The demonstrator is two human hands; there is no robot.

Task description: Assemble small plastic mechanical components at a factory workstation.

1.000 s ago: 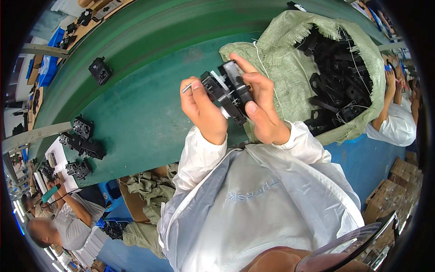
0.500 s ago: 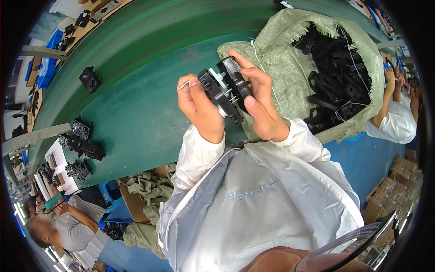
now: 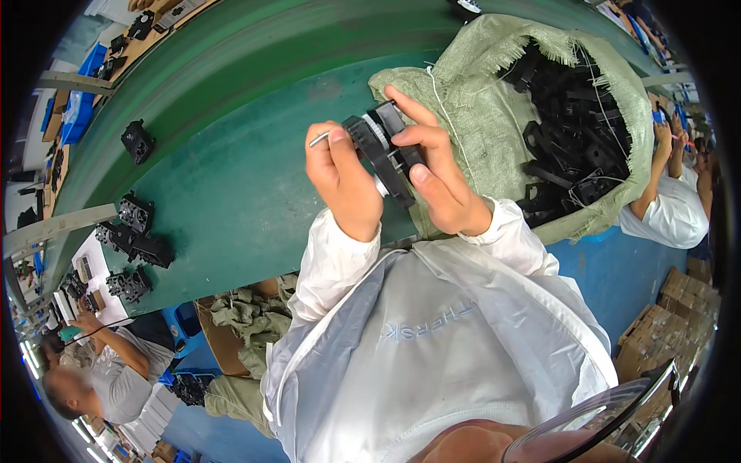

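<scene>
Pinching black housing [image 3: 391, 176] between thumb and fingers of left hand [image 3: 351, 185]; gripping black cover [image 3: 411, 157] in right hand [image 3: 451, 185], close against housing, above green table [image 3: 255, 208], beside sack [image 3: 494, 116]. Cannot tell if seated. Best: align squarely, press evenly, keep fingertips clear of seam, avoid knocking metal pin [image 3: 318, 140].

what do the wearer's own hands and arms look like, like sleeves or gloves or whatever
The left hand and right hand are both bare, with no gloves. The forearms are covered by loose, wrinkled white sleeves of thin, slightly shiny fabric, gathered at the wrists. No markings show on them.
</scene>
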